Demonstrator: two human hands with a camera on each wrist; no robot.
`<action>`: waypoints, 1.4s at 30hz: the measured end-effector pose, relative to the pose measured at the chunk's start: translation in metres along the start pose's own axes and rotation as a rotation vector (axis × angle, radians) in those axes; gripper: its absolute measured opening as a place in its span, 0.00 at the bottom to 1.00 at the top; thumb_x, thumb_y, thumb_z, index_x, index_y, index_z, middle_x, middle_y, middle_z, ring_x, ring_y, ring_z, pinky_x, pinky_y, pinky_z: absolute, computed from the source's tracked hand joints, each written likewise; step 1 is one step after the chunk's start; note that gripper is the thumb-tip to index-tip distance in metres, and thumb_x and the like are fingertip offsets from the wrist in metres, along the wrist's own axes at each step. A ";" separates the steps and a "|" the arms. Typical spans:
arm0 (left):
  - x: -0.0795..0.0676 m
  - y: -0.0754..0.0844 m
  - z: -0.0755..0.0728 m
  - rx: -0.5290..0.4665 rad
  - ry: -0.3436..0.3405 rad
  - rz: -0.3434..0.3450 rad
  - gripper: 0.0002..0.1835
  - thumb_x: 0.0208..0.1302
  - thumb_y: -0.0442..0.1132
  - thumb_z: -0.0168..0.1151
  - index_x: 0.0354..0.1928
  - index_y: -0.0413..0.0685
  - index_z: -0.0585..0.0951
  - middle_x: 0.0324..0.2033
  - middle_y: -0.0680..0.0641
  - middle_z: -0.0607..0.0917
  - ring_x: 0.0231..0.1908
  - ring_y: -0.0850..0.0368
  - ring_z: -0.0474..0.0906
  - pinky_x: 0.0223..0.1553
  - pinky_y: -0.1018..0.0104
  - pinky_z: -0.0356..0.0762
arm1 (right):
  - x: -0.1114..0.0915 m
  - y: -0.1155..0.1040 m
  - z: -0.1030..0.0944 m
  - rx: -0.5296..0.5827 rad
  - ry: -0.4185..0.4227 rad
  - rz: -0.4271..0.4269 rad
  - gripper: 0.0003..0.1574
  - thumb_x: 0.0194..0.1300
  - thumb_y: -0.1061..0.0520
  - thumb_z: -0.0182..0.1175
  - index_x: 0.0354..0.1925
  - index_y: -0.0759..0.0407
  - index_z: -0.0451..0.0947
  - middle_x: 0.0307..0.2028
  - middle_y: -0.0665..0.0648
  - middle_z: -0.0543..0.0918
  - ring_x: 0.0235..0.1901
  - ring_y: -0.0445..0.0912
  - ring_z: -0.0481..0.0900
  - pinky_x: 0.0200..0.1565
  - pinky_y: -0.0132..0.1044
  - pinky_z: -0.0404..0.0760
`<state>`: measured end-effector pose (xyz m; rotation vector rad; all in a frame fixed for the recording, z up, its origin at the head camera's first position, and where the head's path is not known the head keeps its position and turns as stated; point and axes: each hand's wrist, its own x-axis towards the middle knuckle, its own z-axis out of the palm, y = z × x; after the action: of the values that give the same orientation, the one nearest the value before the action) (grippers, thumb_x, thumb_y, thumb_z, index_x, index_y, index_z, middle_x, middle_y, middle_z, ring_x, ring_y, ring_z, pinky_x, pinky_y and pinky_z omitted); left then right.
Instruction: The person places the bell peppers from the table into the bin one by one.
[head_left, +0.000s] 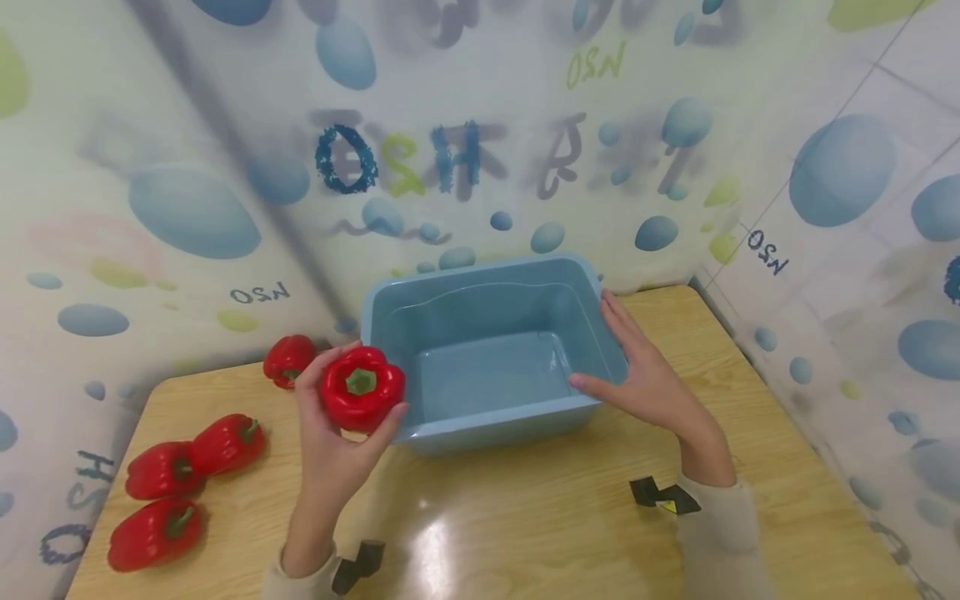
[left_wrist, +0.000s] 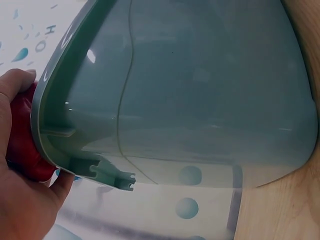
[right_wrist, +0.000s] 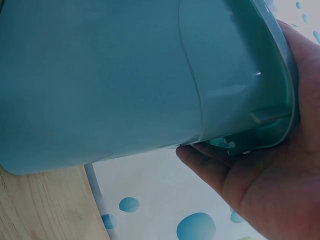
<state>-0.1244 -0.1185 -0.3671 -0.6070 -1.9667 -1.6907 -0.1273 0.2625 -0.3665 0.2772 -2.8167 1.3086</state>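
Observation:
My left hand (head_left: 333,442) holds a red bell pepper (head_left: 362,396), its green stem end facing up, over the left front corner of a blue plastic basin (head_left: 495,417). In the left wrist view, that bell pepper (left_wrist: 25,135) is right at the basin's rim (left_wrist: 36,110), with fingers on both sides of it. My right hand (head_left: 648,375) grips the basin's right rim, thumb over the inner side at the front corner. From the right wrist view, fingertips (right_wrist: 197,157) of that hand reach under the rim along the outer wall (right_wrist: 125,90). The basin's inside shows only its bare floor.
Several more red bell peppers lie on the wooden table's left side: one (head_left: 288,360) behind the left hand, a touching pair (head_left: 225,443) and another (head_left: 156,533) nearer the front. A patterned wall covering (head_left: 465,225) rises behind the basin and along the right.

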 end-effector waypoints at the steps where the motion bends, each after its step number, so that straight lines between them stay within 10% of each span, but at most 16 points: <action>1: 0.000 0.000 0.000 0.003 -0.002 -0.004 0.54 0.37 0.17 0.74 0.71 0.35 0.60 0.67 0.36 0.71 0.68 0.49 0.69 0.57 0.75 0.80 | 0.000 -0.001 0.000 0.000 -0.001 -0.001 0.68 0.59 0.41 0.72 0.81 0.44 0.37 0.82 0.45 0.37 0.82 0.53 0.39 0.74 0.71 0.51; 33: 0.001 0.006 -0.002 0.194 -0.161 -0.223 0.57 0.49 0.30 0.78 0.78 0.54 0.55 0.72 0.56 0.67 0.71 0.62 0.65 0.55 0.78 0.79 | 0.003 -0.007 0.004 0.011 -0.014 0.000 0.68 0.60 0.40 0.71 0.81 0.43 0.37 0.82 0.40 0.36 0.82 0.53 0.37 0.73 0.73 0.51; 42: -0.003 0.001 0.005 0.286 -0.198 -0.159 0.58 0.46 0.34 0.81 0.76 0.67 0.57 0.72 0.53 0.69 0.70 0.61 0.66 0.56 0.77 0.79 | 0.000 -0.005 0.000 -0.009 -0.014 0.005 0.68 0.60 0.40 0.71 0.81 0.43 0.36 0.82 0.41 0.35 0.82 0.55 0.38 0.72 0.74 0.52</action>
<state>-0.1218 -0.1133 -0.3690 -0.5401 -2.3998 -1.4420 -0.1260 0.2592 -0.3627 0.2805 -2.8361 1.3005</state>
